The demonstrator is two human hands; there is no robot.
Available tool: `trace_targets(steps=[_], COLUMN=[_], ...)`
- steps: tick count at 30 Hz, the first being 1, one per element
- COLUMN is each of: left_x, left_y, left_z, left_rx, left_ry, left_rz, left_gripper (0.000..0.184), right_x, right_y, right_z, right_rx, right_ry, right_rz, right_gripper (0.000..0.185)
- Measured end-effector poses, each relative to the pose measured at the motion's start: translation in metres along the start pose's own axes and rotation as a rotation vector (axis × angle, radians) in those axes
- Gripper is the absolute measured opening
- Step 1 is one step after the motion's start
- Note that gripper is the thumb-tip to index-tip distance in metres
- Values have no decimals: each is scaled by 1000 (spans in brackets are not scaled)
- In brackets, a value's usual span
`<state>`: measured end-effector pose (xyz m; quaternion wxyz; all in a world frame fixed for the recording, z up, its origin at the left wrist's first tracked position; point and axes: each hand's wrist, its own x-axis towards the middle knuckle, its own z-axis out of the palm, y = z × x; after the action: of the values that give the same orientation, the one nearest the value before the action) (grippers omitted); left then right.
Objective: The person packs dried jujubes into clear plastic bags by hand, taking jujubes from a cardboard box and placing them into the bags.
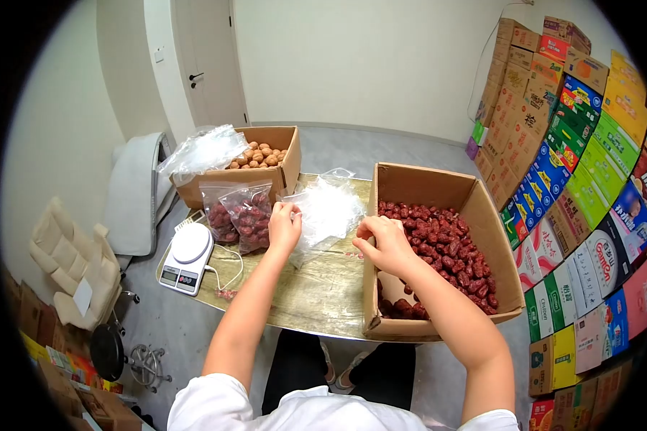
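My left hand (pixel 285 228) is closed in a pinch on the edge of a clear plastic bag (pixel 305 248) over the table. To its right lies a loose heap of clear plastic bags (pixel 334 208). My right hand (pixel 385 246) hovers at the left wall of a cardboard box (pixel 370 287) of dried red dates (pixel 453 251). Its fingers are curled, with the thumb apart from them and nothing seen between. Just left of my left hand stand filled bags of dates (pixel 250 219). A white kitchen scale (pixel 190 251) sits beside them, its platform bare.
A cardboard box (pixel 289 161) of walnuts (pixel 262 156) stands at the table's back left, with plastic bags (pixel 208 151) over its edge. A white cable (pixel 239 266) runs from the scale. Stacked cartons (pixel 561 215) line the right wall; an office chair (pixel 79 266) is at left.
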<state>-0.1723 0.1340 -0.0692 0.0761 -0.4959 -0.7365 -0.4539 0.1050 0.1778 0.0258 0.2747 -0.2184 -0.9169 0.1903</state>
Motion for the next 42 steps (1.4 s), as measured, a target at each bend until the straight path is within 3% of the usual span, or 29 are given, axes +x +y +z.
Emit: trace_targets(steps=[2, 4, 5, 7, 11, 14, 16, 19, 23, 27, 31, 34, 39, 42], left_x=[-2, -11, -16, -28, -62, -81, -89, -99, -110, -116, -115, -116, -119, -120], left_y=[-5, 12, 17, 32, 78, 101, 110, 117, 110, 106, 108, 117, 117, 114], left_z=[3, -6, -6, -9, -32, -45, -46, -52, -53, -60, -67, -77, -77, -79], left_rx=[-82, -475, -474, -786, -1100, -1122, -1202, -1135, -1012, -843, -734, -669, -651, -629], left_ry=[-24, 10, 7, 123, 90, 53, 48, 43, 18, -26, -40, -136, -163, -163], left_rz=[-38, -233, -230, -168, -148, -112, -48, 42, 153, 245, 334, 389, 484, 504], left_gripper=[18, 7, 7, 8, 8, 10, 12, 12, 15, 17, 10, 10, 12, 14], right_x=[1, 1, 1, 2, 4, 7, 10, 14, 17, 11, 9, 7, 8, 12], right_y=[0, 0, 0, -1, -1, 5, 8, 16, 31, 15, -8, -23, -15, 11], right_z=[0, 2, 2, 3, 3, 7, 10, 4, -3, -21, -24, -22, -19, -20], right_rx=[3, 7, 8, 28, 188, 250, 450, 548, 291, 26, -170, -314, -319, 52], right_ry=[15, 49, 52, 135, 200, 246, 398, 513, 662, 642, 641, 529, 512, 498], right_rz=[-5, -9, -7, -51, 12, 35, 201, 308, 261, 193, -69, -318, -229, 26], right_gripper=[18, 17, 17, 16, 17, 22, 31, 40, 41, 36, 29, 43, 50, 49])
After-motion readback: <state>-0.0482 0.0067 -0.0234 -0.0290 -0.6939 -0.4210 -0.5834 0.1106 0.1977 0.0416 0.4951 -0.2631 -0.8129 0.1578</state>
